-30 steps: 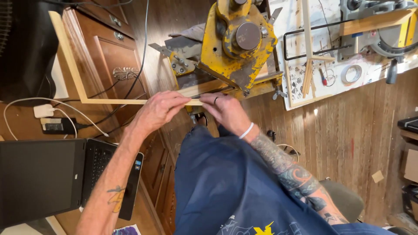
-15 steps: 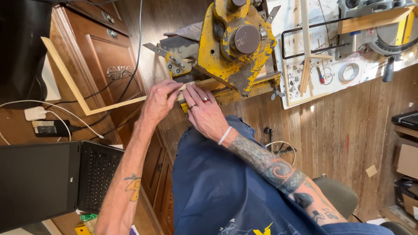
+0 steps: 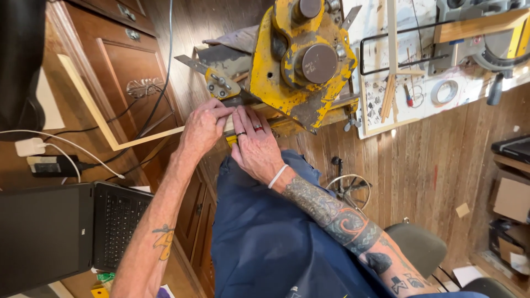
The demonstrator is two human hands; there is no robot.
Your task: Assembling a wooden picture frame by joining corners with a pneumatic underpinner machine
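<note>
An L-shaped piece of pale wooden frame moulding [image 3: 99, 118] runs from the upper left down to a corner, then right toward a worn yellow machine [image 3: 301, 63]. My left hand [image 3: 203, 128] grips the moulding's right end just below the machine's metal bed. Beside it, my right hand [image 3: 255, 144] lies flat with fingers pressed on the same strip. The two hands touch. The strip's end under the machine is hidden by my fingers.
A dark wooden cabinet [image 3: 118, 60] stands behind the moulding. An open black laptop [image 3: 66, 232] sits at lower left, with a white charger and cables [image 3: 33, 148] above it. A workbench with a tape roll [image 3: 444, 91], wood strips and tools is at upper right.
Both hands have slid with the moulding up and right, closer to the yellow machine. The long arm of the L has swung to a steeper angle.
</note>
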